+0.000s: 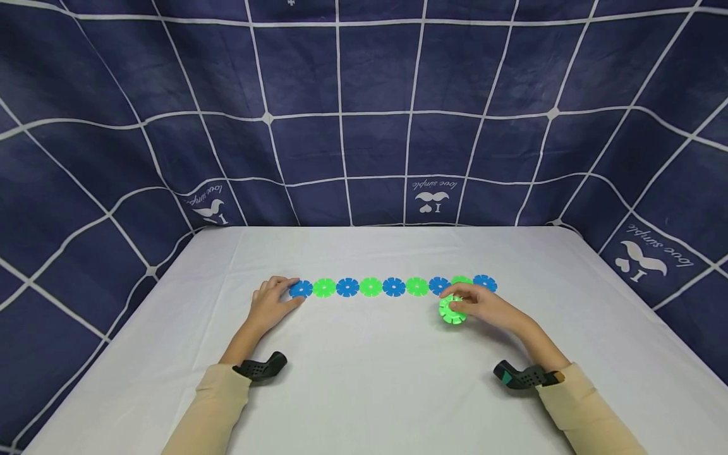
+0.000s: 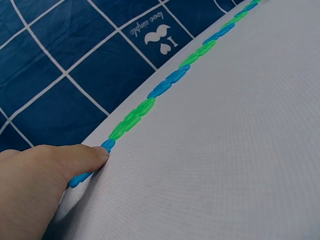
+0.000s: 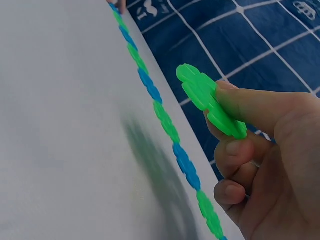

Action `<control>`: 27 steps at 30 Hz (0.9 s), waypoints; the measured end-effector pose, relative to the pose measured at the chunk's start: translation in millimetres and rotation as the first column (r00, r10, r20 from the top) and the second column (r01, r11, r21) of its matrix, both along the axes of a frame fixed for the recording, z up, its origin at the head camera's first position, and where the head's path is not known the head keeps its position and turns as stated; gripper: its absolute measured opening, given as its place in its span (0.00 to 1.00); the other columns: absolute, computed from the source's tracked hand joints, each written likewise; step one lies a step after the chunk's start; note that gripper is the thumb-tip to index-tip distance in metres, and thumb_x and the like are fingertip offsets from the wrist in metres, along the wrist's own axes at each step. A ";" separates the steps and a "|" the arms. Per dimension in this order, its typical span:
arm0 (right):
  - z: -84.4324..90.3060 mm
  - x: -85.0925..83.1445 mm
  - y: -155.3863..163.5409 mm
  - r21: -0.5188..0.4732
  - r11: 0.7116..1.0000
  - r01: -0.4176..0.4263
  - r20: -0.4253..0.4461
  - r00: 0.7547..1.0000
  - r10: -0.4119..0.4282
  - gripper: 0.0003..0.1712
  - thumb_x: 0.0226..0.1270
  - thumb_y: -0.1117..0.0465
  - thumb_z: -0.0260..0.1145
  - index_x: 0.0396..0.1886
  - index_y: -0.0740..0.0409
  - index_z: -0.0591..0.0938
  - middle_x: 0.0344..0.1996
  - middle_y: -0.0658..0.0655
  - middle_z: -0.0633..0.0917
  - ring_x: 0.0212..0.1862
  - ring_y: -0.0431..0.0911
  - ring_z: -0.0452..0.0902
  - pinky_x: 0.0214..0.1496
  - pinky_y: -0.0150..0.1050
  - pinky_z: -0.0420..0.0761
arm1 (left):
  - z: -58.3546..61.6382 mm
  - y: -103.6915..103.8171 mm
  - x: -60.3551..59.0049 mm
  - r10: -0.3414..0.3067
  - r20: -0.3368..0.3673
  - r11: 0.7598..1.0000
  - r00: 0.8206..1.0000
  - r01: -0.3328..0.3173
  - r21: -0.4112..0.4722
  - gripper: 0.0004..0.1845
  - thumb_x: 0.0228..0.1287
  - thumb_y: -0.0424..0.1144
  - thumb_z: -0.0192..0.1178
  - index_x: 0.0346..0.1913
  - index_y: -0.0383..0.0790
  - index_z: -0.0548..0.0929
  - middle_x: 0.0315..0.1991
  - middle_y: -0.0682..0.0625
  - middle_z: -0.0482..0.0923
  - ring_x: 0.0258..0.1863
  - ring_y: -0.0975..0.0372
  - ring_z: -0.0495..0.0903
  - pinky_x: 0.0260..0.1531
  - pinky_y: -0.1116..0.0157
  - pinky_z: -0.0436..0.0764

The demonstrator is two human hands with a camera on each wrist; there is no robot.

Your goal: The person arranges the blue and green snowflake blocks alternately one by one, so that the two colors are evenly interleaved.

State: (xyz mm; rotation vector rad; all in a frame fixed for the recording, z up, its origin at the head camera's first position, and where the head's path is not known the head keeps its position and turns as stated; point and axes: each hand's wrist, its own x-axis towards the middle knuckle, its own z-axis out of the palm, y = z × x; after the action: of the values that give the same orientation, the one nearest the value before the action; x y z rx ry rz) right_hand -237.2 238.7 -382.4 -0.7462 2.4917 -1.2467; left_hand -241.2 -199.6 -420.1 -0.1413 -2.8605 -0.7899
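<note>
A: Where is the right hand [image 1: 490,308] sitting at the moment?

B: It is hovering just in front of the right end of the row of discs [image 1: 392,286], and its thumb and fingers are pinching a loose green disc [image 1: 452,309]. In the right wrist view that disc [image 3: 210,100] is tilting on edge between thumb and forefinger, clear of the tablecloth [image 3: 65,130] and apart from the row [image 3: 165,125].

A: And the left hand [image 1: 272,302]?

B: It is lying flat on the white tablecloth [image 1: 364,379] with fingers straight and relaxed, gripping nothing. The fingertips are touching the blue disc [image 1: 300,289] at the left end of the row. The left wrist view is showing one finger [image 2: 80,156] pressing on that end disc [image 2: 95,162].

A: How is the row lying?

B: Blue and green discs are alternating, edge to edge, in a straight line running left to right across the middle of the table. One green disc near the right end is partly hiding behind the right hand.

A: How much free room is there around it?

B: Bare cloth is stretching in front of the row towards the person, between the two sleeves, and behind it up to the far table edge [image 1: 387,227]. The row's ends are stopping well short of the left and right edges. A dark blue checked cloth [image 1: 364,114] is hanging behind and beside the table.
</note>
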 end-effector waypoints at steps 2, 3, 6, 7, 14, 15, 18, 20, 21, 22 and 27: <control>-0.7 -2.5 5.5 -0.012 0.999 0.031 -0.006 0.999 -0.031 0.19 0.65 0.55 0.57 0.53 0.59 0.75 0.44 0.57 0.76 0.33 0.37 0.71 0.34 0.34 0.73 | 0.0 -0.2 -0.2 -0.001 0.000 1.000 1.000 0.001 0.000 0.29 0.57 0.49 0.58 0.60 0.39 0.71 0.54 0.39 0.68 0.54 0.48 0.65 0.47 0.52 0.60; -1.4 -3.9 8.3 -0.018 0.998 0.053 -0.006 0.999 -0.053 0.19 0.65 0.55 0.57 0.53 0.59 0.75 0.46 0.58 0.75 0.33 0.36 0.72 0.33 0.34 0.73 | 0.0 -0.4 -0.3 -0.001 0.000 1.000 1.000 0.001 -0.001 0.29 0.57 0.50 0.58 0.60 0.39 0.71 0.54 0.39 0.68 0.54 0.48 0.65 0.47 0.52 0.60; -3.8 -8.1 16.8 -0.037 0.993 0.109 -0.036 0.993 -0.111 0.19 0.66 0.55 0.56 0.53 0.59 0.75 0.52 0.60 0.73 0.34 0.36 0.72 0.32 0.34 0.74 | -0.2 -0.8 -0.2 -0.003 -0.002 1.000 1.000 0.003 -0.001 0.29 0.57 0.49 0.58 0.60 0.39 0.71 0.54 0.39 0.68 0.54 0.48 0.65 0.48 0.52 0.60; -4.7 -9.6 19.3 -0.047 0.990 0.131 -0.045 0.990 -0.133 0.19 0.66 0.55 0.56 0.53 0.59 0.75 0.52 0.60 0.73 0.33 0.36 0.72 0.31 0.34 0.74 | -0.2 -1.0 -0.2 -0.003 -0.003 1.000 1.000 0.003 -0.001 0.29 0.57 0.49 0.58 0.60 0.39 0.71 0.54 0.39 0.68 0.54 0.48 0.65 0.48 0.51 0.60; -11.0 -17.4 36.9 -0.084 0.955 0.283 -0.113 0.950 -0.292 0.21 0.69 0.53 0.52 0.55 0.60 0.73 0.54 0.61 0.72 0.36 0.35 0.67 0.32 0.32 0.72 | -0.8 -1.3 0.1 -0.009 -0.009 1.000 1.000 0.009 0.003 0.29 0.57 0.49 0.58 0.60 0.39 0.71 0.54 0.39 0.69 0.54 0.48 0.65 0.48 0.51 0.60; -11.9 -18.1 39.5 -0.087 0.948 0.305 -0.118 0.942 -0.314 0.22 0.69 0.53 0.52 0.56 0.60 0.72 0.54 0.61 0.72 0.35 0.34 0.67 0.32 0.32 0.72 | -0.9 -1.3 0.0 -0.010 -0.010 1.000 1.000 0.010 0.002 0.29 0.57 0.49 0.58 0.60 0.39 0.71 0.54 0.40 0.69 0.54 0.49 0.65 0.48 0.51 0.60; -14.6 -20.2 47.2 -0.119 0.919 0.375 -0.115 0.915 -0.388 0.23 0.69 0.51 0.51 0.57 0.60 0.71 0.47 0.58 0.71 0.27 0.33 0.65 0.27 0.31 0.71 | -1.0 -1.3 -0.5 -0.009 -0.011 1.000 1.000 0.009 0.002 0.29 0.57 0.49 0.58 0.60 0.39 0.72 0.54 0.40 0.69 0.54 0.49 0.65 0.48 0.51 0.60; -16.7 -21.5 52.9 -0.136 0.897 0.420 -0.122 0.892 -0.436 0.24 0.69 0.50 0.50 0.57 0.59 0.70 0.41 0.54 0.70 0.23 0.33 0.63 0.25 0.31 0.69 | -1.0 -1.3 -0.8 -0.009 -0.014 1.000 1.000 0.009 0.001 0.29 0.57 0.50 0.58 0.60 0.39 0.72 0.54 0.40 0.69 0.54 0.49 0.65 0.48 0.51 0.60; -17.4 -21.8 55.5 -0.146 0.886 0.440 -0.125 0.881 -0.457 0.24 0.69 0.50 0.50 0.57 0.59 0.70 0.39 0.52 0.69 0.20 0.33 0.61 0.23 0.30 0.68 | -1.0 -1.3 -0.9 -0.009 -0.014 1.000 1.000 0.009 0.001 0.29 0.57 0.49 0.58 0.60 0.39 0.72 0.54 0.40 0.69 0.54 0.49 0.65 0.48 0.51 0.60; -18.1 -22.0 57.8 -0.152 0.874 0.461 -0.127 0.868 -0.480 0.24 0.69 0.49 0.50 0.57 0.59 0.70 0.37 0.51 0.68 0.19 0.33 0.60 0.22 0.30 0.67 | -1.0 -1.3 -0.9 -0.009 -0.014 1.000 1.000 0.009 0.002 0.29 0.57 0.49 0.59 0.60 0.39 0.72 0.54 0.40 0.69 0.54 0.49 0.65 0.48 0.51 0.60; -22.3 -22.7 68.6 -0.171 0.822 0.543 -0.130 0.815 -0.565 0.26 0.69 0.50 0.50 0.61 0.58 0.67 0.44 0.54 0.69 0.22 0.33 0.64 0.24 0.28 0.68 | -1.3 -1.2 -0.4 -0.007 -0.010 1.000 1.000 0.007 -0.001 0.29 0.57 0.50 0.58 0.60 0.39 0.72 0.54 0.40 0.69 0.54 0.49 0.65 0.48 0.51 0.60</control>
State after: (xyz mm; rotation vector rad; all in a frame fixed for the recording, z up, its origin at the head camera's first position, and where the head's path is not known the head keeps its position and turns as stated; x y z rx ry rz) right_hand -259.9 307.3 -404.7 -0.1339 2.9217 -1.5928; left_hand -241.6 -200.9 -421.3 -0.1555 -2.8525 -0.7877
